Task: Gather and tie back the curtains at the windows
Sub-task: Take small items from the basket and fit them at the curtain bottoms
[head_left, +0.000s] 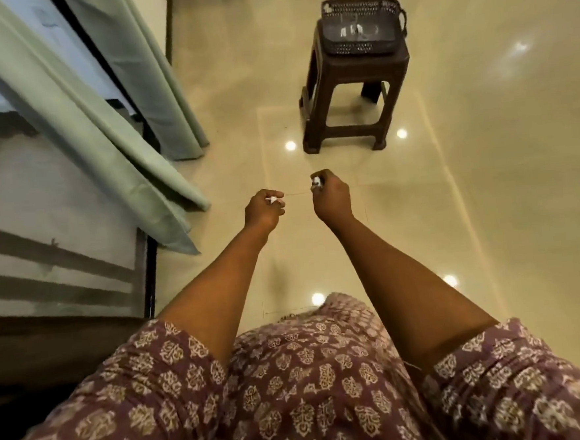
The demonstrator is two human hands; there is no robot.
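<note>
Pale green curtains hang at the left by the window: a near panel slants down to the floor and a far panel hangs behind it. My left hand pinches a small white piece between curled fingers. My right hand grips another small white piece. A very thin thread seems to run between the two hands over the floor. Both hands are held out in front of me, right of the near curtain and apart from it.
A dark brown plastic stool stands ahead on the glossy tiled floor, carrying a dark perforated basket with small white items inside. The window glass and its dark frame run along the left.
</note>
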